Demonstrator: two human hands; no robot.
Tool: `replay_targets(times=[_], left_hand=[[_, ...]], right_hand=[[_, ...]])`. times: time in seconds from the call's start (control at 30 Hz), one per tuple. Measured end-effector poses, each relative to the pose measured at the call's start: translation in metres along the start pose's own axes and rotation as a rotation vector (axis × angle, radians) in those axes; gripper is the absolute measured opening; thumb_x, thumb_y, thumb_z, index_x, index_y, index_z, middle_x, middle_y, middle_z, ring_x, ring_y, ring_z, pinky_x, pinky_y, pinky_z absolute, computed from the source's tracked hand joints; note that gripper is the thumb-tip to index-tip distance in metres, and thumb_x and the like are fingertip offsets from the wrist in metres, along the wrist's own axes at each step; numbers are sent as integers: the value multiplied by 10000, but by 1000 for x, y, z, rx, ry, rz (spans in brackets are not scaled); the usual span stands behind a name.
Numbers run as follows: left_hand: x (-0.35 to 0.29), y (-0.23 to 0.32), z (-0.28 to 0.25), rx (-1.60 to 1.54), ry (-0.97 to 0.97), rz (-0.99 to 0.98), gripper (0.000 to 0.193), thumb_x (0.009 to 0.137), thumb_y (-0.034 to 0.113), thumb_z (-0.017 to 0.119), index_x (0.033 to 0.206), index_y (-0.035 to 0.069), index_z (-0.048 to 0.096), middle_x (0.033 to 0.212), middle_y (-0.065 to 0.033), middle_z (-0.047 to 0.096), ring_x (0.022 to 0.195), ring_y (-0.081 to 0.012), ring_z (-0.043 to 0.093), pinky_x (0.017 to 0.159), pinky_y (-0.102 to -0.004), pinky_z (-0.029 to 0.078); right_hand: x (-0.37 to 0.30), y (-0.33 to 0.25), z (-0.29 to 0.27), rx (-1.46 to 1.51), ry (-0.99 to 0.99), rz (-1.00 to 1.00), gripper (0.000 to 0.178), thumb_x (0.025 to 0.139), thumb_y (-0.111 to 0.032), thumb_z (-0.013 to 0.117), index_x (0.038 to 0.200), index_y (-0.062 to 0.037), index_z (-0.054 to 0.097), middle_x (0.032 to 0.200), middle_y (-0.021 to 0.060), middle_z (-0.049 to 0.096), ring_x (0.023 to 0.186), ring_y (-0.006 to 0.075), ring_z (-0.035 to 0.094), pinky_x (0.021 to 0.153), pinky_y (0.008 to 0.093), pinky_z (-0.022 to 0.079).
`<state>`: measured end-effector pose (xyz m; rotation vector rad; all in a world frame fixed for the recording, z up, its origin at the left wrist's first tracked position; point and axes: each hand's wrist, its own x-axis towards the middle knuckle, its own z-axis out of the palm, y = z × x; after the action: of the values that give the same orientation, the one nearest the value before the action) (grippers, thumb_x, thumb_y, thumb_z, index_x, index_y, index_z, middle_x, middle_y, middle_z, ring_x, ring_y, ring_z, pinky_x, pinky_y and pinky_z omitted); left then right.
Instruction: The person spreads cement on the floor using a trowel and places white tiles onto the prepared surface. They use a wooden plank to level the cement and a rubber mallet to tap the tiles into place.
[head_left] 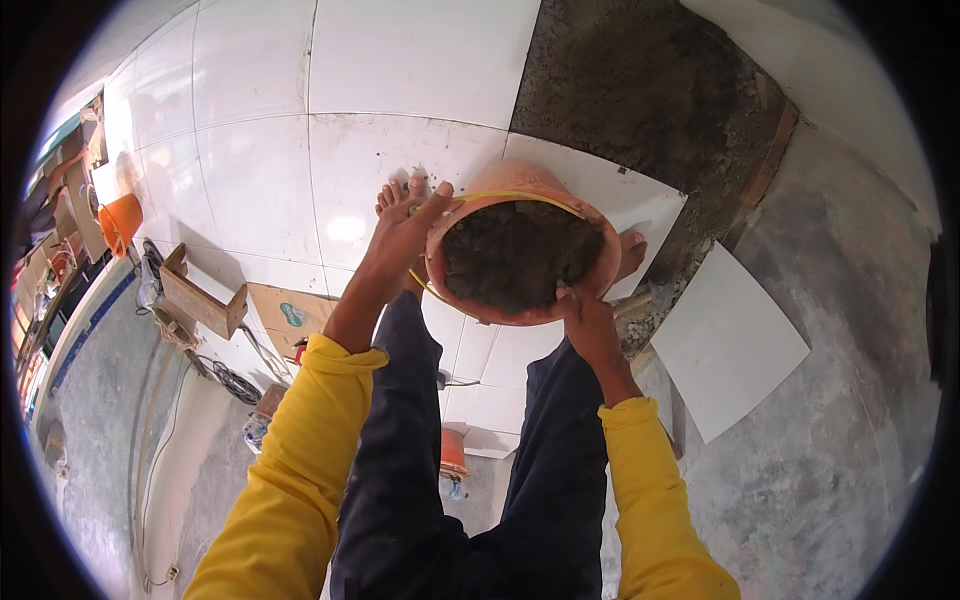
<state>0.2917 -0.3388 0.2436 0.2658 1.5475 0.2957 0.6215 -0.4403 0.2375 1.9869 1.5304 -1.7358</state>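
An orange bucket is between my bare feet, its mouth tipped toward me. Dark grey wet mortar fills much of it. Along the rim runs a thin yellow handle. My left hand closes round that handle at the bucket's left side, thumb lying along it. On the near right side, my right hand grips the rim, its thumb or a finger over the edge by the mortar. The bucket's underside is hidden from me.
White tiles cover the floor ahead and left. A bed of dark mortar lies at the far right, and a loose white tile to the right. Leftward are a wooden box, a cardboard piece, cables and another orange bucket.
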Motion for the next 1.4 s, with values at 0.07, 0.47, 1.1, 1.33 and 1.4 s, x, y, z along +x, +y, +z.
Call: replay_targets(times=[0.07,0.47,1.1,1.33,1.4], left_hand=[[1,3,-1,45,81,58,736,998,633,614,1311,-25,715,1457,-252,565,1446,-322,440,1235,-390,291],[22,42,-11,69,-2,-66,653,1029,614,564,1304,42,718,1164,-79,720,1124,-208,659,1031,-405,514],[37,38,-24,87,-78,-95,644,1055,602,539,1345,49,696,1231,-79,730,1126,-190,660,972,-365,511],[15,48,-10,63,-39,-60,681,1035,599,585,1328,-8,683,1227,-127,711,1162,-239,657,1006,-400,533],[4,55,-4,106,-22,-79,714,1025,661,561,1349,35,674,1259,-97,693,1193,-224,648,1015,-449,532]], right_hand=[[-11,-4,-3,5,5,-44,356,1070,-385,584,1185,-58,667,849,290,703,883,521,693,731,553,540],[-37,-18,-52,180,66,-179,295,1043,-273,652,1191,-18,658,921,260,710,907,475,711,767,469,549],[77,28,-159,-46,851,7,519,1058,-406,629,1372,6,592,1211,261,706,1081,430,701,909,475,552],[-134,-7,-74,-96,184,230,516,1105,-427,503,1396,-6,565,1289,303,669,1175,505,649,950,550,520],[-134,-34,-67,-50,-112,388,501,1102,-424,495,1382,-15,571,1246,335,664,1167,536,627,960,577,504]])
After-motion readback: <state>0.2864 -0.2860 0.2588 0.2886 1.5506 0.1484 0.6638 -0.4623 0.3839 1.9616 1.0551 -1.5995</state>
